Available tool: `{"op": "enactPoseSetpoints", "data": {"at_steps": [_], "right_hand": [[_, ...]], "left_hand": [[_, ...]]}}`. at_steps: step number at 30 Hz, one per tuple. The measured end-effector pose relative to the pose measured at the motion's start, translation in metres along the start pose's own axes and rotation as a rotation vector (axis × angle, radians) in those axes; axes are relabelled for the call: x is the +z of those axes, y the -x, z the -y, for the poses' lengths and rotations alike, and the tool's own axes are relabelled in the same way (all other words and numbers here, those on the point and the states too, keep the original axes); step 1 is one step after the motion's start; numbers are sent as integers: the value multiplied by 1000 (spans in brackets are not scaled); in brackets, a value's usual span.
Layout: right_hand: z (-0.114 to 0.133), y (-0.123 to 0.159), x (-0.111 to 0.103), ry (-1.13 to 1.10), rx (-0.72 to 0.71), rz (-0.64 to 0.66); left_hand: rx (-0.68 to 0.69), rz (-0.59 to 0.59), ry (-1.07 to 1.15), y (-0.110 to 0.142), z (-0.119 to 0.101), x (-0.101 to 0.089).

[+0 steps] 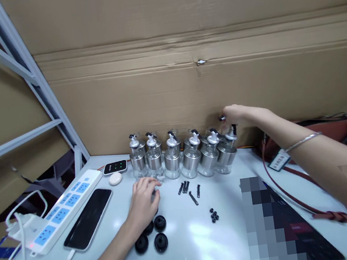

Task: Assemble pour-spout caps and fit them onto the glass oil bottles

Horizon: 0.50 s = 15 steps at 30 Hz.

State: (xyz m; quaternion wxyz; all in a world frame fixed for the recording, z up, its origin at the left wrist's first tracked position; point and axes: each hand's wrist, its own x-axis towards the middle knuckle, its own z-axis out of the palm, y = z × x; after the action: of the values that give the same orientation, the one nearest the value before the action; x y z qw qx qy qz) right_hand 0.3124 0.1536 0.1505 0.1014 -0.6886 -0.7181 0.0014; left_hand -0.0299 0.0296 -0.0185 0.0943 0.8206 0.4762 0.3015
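Glass bottles with steel sleeves [191, 161] stand in two rows against the cardboard; the front ones carry silver pour spouts [172, 139] with black flaps. At the right end, my right hand [234, 115] is closed around a pour spout [222, 118] above the back row, its fingers partly hidden. My left hand [144, 195] rests low over the table before the left bottles, fingers curled inward over something greyish that they mostly cover. Just below it lie several round black stoppers [161, 242]. Black strip-like levers [193, 198] and tiny black caps [214, 215] lie to its right.
On the left are a power strip [60, 215], a charging phone [88, 220], a small black device [115, 167] and a round white case [115, 179]. A red strap [270, 168] with a tag and a dark keyboard-like item [314, 230] lie right. Cardboard [187, 89] walls the back.
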Motion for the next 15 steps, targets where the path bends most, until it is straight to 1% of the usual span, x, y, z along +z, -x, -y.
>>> {"op": "enactPoseSetpoints", "data": {"at_steps": [4, 8, 10, 12, 15], "right_hand": [[-10, 5, 3, -53, -3, 51], [-16, 11, 10, -93, -21, 56], [-20, 13, 12, -96, -31, 23], [-25, 14, 11, -89, -25, -41], [-31, 21, 0, -60, 40, -174]], "left_hand": [[8, -4, 8, 0, 0, 1], [10, 8, 19, 0, 1, 2], [16, 7, 34, 1, 1, 1], [32, -2, 47, 1, -1, 0], [66, -34, 63, 2, -5, -1]]}}
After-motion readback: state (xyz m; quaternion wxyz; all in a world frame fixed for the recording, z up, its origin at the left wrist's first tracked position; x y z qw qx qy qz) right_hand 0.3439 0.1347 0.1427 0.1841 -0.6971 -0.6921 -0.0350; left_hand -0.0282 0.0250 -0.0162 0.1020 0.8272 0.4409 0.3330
